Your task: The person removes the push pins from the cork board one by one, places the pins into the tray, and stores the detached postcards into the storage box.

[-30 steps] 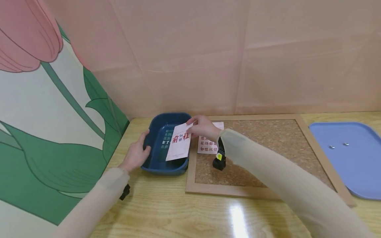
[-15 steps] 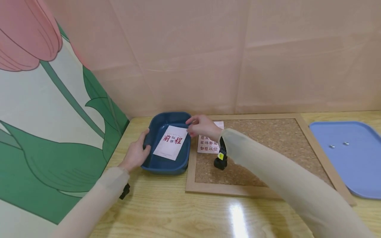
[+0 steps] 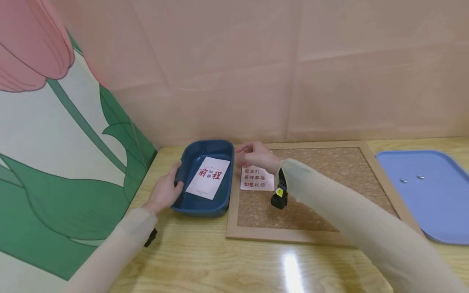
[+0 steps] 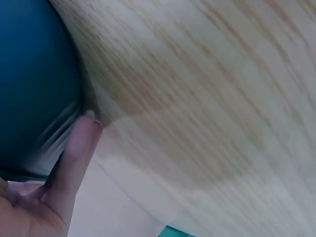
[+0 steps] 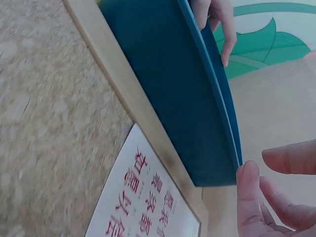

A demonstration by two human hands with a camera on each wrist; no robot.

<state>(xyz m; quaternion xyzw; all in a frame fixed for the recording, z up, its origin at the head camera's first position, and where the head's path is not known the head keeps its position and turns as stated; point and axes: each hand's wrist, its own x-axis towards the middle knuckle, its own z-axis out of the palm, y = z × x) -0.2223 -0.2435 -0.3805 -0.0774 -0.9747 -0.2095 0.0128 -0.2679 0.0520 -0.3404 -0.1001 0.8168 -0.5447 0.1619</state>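
Note:
A dark blue plastic bin [image 3: 201, 212] stands at the left end of the board. My left hand [image 3: 163, 192] grips its left rim, with the thumb over the edge and a finger along the outer wall. Inside lies a white card [image 3: 207, 179] with red and black characters. My right hand [image 3: 258, 156] hovers just past the bin's right rim, thumb and fingers parted and holding nothing. Beneath it, a second card [image 3: 257, 179] with rows of red characters lies on the corkboard [image 3: 311, 211]; the hand hides its upper part in the head view.
The wood-framed corkboard lies flat, its left edge close against the bin. To its right is a light blue tray [image 3: 436, 203] with two small metal pieces [image 3: 420, 177]. A beige cloth backdrop [image 3: 220, 81] rises behind the table, and a tulip-painted panel [image 3: 73, 195] stands left.
The right hand has let go of the card, which dropped flat into the bin. That hand then drew slightly to the right. The left hand has kept its hold on the rim.

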